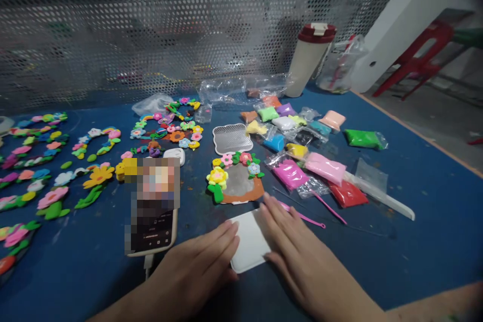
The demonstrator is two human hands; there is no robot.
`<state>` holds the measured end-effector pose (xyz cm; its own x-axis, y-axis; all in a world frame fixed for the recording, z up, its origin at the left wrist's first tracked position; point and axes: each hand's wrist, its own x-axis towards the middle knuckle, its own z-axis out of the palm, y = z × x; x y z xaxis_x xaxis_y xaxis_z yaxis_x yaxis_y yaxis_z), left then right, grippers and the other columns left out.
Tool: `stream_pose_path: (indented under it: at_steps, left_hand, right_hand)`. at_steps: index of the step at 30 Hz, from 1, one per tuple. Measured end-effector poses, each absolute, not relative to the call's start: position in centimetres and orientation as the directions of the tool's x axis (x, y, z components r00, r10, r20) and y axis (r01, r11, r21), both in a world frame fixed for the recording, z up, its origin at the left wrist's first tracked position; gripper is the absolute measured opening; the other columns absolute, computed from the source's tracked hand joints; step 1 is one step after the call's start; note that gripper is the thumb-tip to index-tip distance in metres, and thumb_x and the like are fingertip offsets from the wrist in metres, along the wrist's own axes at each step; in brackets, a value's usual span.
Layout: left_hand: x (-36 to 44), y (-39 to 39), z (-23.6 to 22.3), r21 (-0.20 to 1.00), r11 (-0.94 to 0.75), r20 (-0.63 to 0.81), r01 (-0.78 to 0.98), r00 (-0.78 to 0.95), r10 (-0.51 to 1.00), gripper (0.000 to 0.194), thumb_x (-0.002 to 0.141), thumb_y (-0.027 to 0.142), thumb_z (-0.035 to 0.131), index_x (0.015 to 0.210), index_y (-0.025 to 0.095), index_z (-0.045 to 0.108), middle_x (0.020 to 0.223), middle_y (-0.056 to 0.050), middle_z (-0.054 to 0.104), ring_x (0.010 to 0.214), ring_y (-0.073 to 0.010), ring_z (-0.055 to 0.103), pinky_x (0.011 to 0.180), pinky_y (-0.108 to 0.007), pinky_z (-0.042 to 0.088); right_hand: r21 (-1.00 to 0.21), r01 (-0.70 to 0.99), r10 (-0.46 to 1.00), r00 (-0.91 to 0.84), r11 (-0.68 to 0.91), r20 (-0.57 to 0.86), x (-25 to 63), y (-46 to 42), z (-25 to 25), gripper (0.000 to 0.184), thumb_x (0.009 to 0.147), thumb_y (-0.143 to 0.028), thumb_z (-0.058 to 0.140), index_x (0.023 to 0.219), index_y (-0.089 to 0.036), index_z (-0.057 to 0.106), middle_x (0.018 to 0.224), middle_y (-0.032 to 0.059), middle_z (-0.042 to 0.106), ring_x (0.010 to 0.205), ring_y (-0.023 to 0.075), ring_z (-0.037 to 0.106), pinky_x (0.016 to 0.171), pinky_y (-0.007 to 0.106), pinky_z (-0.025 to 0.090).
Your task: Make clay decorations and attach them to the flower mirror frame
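Note:
My left hand and my right hand lie flat against opposite sides of a white square plastic tile, their fingertips on it. Just beyond the tile lies a clay-decorated frame with flowers around a silvery centre. A pink plastic modelling tool lies beside my right fingertips. Left of my left hand stands a phone in a pale case, its upper part blurred out. Nothing hides the tile's near corner.
Finished clay flower pieces cover the blue worktable's left side. Bagged coloured clay lies to the right. A perforated metal screen rises behind, with a lidded flask at the back. A red stool stands beyond the table.

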<state>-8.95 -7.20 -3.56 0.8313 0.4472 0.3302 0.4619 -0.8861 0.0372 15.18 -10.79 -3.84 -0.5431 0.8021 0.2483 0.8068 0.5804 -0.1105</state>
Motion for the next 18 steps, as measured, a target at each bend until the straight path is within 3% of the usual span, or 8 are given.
stream_pose_path:
  at_steps: [4,8,13,16,18]
  left_hand:
    - [-8.3,-7.2,-3.4,0.060,-0.879,0.258,0.473,0.843,0.472,0.037,0.096,0.031,0.039,0.122,0.007,0.049,0.126,-0.013,0.059,0.127,-0.0246,0.044,0.098,-0.039,0.047]
    - [-7.8,-7.2,-3.0,0.040,-0.868,0.150,0.495,0.856,0.495,0.041,0.093,0.032,0.045,0.125,0.006,0.046,0.128,-0.017,0.056,0.125,-0.0312,0.046,0.095,-0.051,0.045]
    - [-8.6,-7.1,-3.5,0.077,-0.877,0.265,0.475,0.838,0.477,0.025,0.096,0.019,0.038,0.115,0.016,0.053,0.124,-0.007,0.061,0.122,-0.0193,0.049,0.103,-0.042,0.041]
    - [-9.1,-7.2,-3.9,0.093,-0.875,0.248,0.476,0.840,0.483,0.029,0.095,0.016,0.037,0.121,0.018,0.051,0.129,-0.007,0.057,0.123,-0.0174,0.048,0.103,-0.038,0.042]
    - [-9.2,-7.3,-3.8,0.112,-0.877,0.250,0.467,0.841,0.480,0.032,0.095,0.013,0.037,0.125,0.017,0.048,0.131,-0.008,0.055,0.124,-0.0180,0.047,0.101,-0.035,0.044]
  right_hand:
    - [-0.051,0.638,0.627,-0.736,0.769,0.255,15.4,-10.9,-4.2,0.064,0.090,-0.031,0.045,0.145,-0.011,0.020,0.145,0.0043,0.034,0.136,0.0168,0.030,0.101,0.030,0.043]
    - [-0.028,0.820,0.798,-0.549,0.572,0.248,15.7,-10.7,-3.7,0.063,0.089,-0.034,0.047,0.144,-0.013,0.024,0.148,0.0071,0.028,0.135,0.0246,0.031,0.102,0.044,0.041]
    - [-0.088,0.599,0.601,-0.765,0.796,0.233,15.9,-10.6,-3.2,0.056,0.091,-0.030,0.044,0.143,-0.016,0.029,0.143,-0.0002,0.038,0.131,0.0125,0.039,0.104,0.026,0.040]
    - [-0.080,0.779,0.772,-0.592,0.621,0.231,16.0,-10.4,-3.2,0.056,0.091,-0.026,0.043,0.144,-0.016,0.026,0.146,0.0036,0.032,0.133,0.0204,0.035,0.104,0.040,0.040]
    - [-0.057,0.786,0.771,-0.585,0.615,0.251,16.3,-10.5,-3.1,0.058,0.090,-0.020,0.044,0.144,-0.016,0.024,0.146,0.0036,0.033,0.134,0.0210,0.033,0.105,0.041,0.039]
